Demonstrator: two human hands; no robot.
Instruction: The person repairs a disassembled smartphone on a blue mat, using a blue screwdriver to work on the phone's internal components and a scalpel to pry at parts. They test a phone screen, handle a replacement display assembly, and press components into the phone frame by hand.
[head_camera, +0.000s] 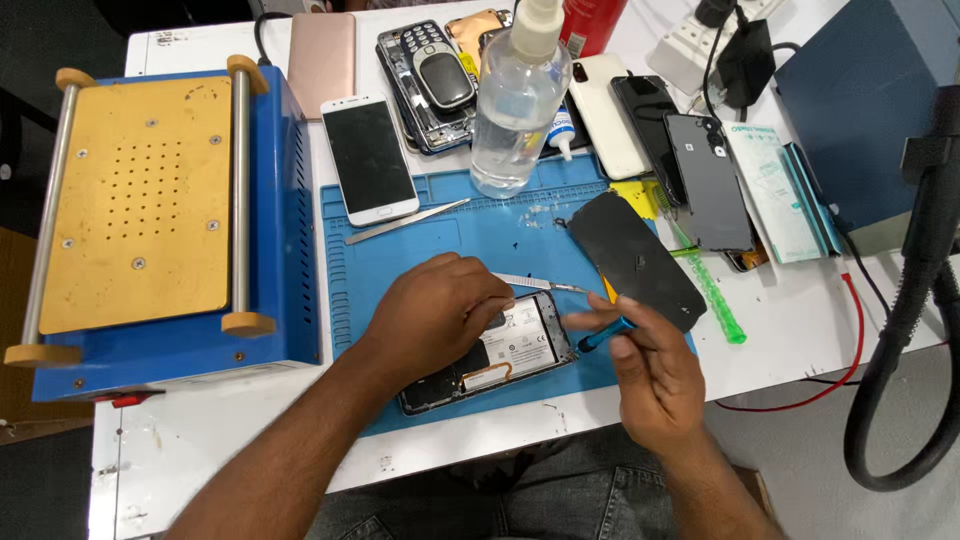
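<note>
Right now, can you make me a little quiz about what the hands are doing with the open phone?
1. True or false: the left hand rests on the opened phone.
2. What does the right hand hold? A) a clear bottle B) a blue-handled tool C) a white phone
3. Fill in: the opened phone lies on a blue ____.

Key
1. True. The left hand presses on the opened phone and grips metal tweezers.
2. B. The blue-handled tool points toward the phone's right edge; the clear bottle stands untouched farther back.
3. Mat. The blue mat lies beside the blue machine.
</note>
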